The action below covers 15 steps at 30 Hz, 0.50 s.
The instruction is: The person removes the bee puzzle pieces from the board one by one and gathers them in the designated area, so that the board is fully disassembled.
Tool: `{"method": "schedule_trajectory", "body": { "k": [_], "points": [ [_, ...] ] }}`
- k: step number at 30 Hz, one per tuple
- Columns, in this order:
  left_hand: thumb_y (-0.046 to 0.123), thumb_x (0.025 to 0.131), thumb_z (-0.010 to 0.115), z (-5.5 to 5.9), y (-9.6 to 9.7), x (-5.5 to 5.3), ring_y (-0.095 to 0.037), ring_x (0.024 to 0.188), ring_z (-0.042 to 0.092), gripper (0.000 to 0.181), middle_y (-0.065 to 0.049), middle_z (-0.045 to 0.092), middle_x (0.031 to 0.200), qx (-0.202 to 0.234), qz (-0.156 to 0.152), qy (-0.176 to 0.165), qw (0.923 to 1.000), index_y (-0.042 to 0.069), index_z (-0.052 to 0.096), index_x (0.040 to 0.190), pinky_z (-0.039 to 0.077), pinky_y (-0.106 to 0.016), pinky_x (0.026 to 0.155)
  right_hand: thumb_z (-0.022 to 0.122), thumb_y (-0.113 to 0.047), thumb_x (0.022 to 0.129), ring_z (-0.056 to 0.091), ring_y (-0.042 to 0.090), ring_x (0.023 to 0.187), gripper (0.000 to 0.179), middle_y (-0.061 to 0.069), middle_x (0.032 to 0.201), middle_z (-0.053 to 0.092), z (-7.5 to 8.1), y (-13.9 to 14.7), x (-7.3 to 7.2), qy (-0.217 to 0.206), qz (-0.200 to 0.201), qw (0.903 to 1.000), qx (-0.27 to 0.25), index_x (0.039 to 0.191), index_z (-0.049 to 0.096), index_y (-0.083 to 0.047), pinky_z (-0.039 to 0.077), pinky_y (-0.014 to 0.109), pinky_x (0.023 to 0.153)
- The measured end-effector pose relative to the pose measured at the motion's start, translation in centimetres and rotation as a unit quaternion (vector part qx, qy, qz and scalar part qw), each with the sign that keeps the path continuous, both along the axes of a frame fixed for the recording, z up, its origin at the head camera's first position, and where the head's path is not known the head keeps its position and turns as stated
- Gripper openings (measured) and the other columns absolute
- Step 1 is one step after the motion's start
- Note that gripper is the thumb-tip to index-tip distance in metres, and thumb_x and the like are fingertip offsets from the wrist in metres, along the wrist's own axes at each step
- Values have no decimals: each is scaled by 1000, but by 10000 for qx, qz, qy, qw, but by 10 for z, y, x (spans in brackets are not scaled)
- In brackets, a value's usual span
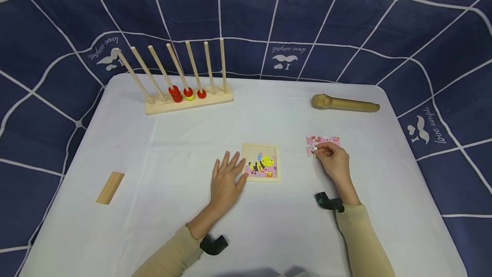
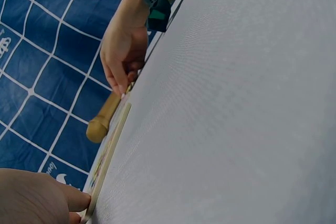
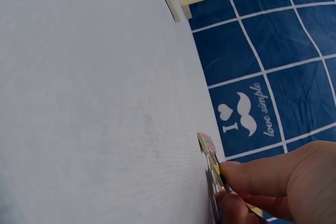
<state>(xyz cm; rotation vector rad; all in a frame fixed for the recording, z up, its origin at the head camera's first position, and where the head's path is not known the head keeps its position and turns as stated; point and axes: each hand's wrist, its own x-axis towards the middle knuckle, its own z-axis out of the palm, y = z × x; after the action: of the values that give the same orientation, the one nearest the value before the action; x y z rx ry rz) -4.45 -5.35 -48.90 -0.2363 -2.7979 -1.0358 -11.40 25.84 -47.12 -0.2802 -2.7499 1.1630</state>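
Note:
A square wooden puzzle tray (image 1: pixel 260 145) lies mid-table, holding a partly filled bee picture with bare wood showing in its upper part. My left hand (image 1: pixel 226 183) rests flat at the tray's left edge, fingers spread, fingertips and thumb touching the rim. Off to the right, loose pink puzzle pieces (image 1: pixel 334 140) lie together on the cloth. Over them my right hand (image 1: pixel 335 163) pinches a small puzzle piece (image 3: pixel 216 167) between thumb and fingers. The fingers hide much of this piece and some of those beneath.
A wooden peg rack (image 1: pixel 207 103) with several red beads and a yellow one stands at the back left. A wooden microphone (image 1: pixel 346 104) lies at the back right. One plain wooden block (image 1: pixel 110 187) is at the left. Dark blue checked cloth (image 1: pixel 246 16) hangs behind the table.

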Motion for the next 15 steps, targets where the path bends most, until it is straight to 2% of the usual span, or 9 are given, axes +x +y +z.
{"method": "schedule_trajectory", "body": {
  "k": [15],
  "points": [
    [17, 86, 74, 0, 0, 0, -36, 145, 32, 43, -13, 50, 145, -6, -2, 44, 10000, 5, 65, 127, 16, -59, 117, 73, -5, 82, 50, 2, 65, 11, 15, 82, 69, 0, -3, 1, 118, -71, 9996, 232, 92, 74, 0, 36, 13, 60]
  ]
}}
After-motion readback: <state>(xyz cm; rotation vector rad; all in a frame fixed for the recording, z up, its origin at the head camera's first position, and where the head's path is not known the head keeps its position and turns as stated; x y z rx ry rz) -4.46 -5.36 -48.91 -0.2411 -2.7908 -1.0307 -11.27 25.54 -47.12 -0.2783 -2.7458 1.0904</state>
